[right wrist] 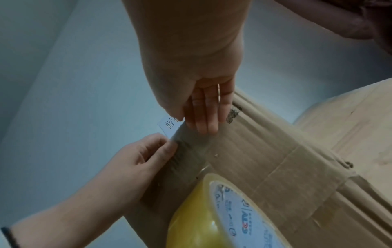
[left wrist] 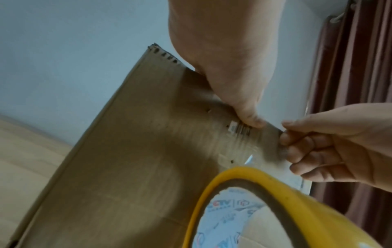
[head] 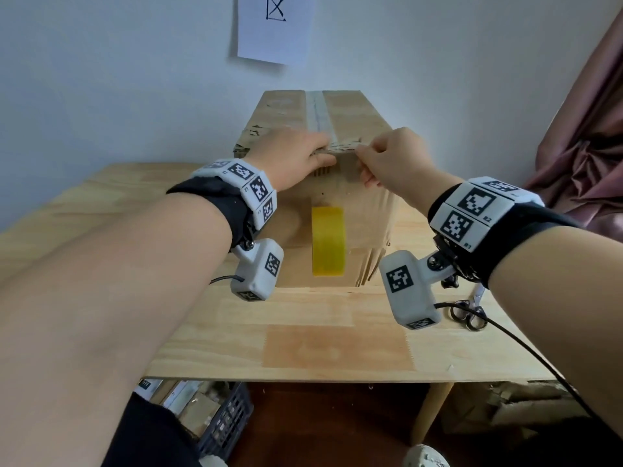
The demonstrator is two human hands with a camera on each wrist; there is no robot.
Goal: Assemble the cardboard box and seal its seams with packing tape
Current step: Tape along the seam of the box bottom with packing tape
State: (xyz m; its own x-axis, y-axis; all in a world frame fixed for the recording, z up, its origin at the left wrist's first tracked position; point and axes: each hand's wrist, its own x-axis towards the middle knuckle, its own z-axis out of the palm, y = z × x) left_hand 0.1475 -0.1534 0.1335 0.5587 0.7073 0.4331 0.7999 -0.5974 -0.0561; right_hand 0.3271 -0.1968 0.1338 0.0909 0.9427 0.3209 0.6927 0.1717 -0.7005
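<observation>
A brown cardboard box (head: 357, 109) stands on the wooden table (head: 303, 348), its top seam covered by a tape strip (head: 340, 148) that runs over the near top edge. A yellow tape roll (head: 327, 246) hangs from that strip against the box's front face. At the edge, my left hand (head: 322, 155) pinches the strip's left side and my right hand (head: 359, 150) pinches its right side. In the left wrist view my left thumb (left wrist: 250, 119) presses the box (left wrist: 127, 151) beside the right hand (left wrist: 284, 134). The right wrist view shows both hands (right wrist: 201, 124) (right wrist: 167, 144) on the strip (right wrist: 191, 151) above the roll (right wrist: 191, 218).
Scissors (head: 468, 315) lie on the table at the right, under my right wrist. A pink curtain (head: 590, 146) hangs at the right and a paper sheet (head: 274, 28) is on the wall. A dark crate (head: 219, 423) and cardboard scraps (head: 505, 409) sit under the table.
</observation>
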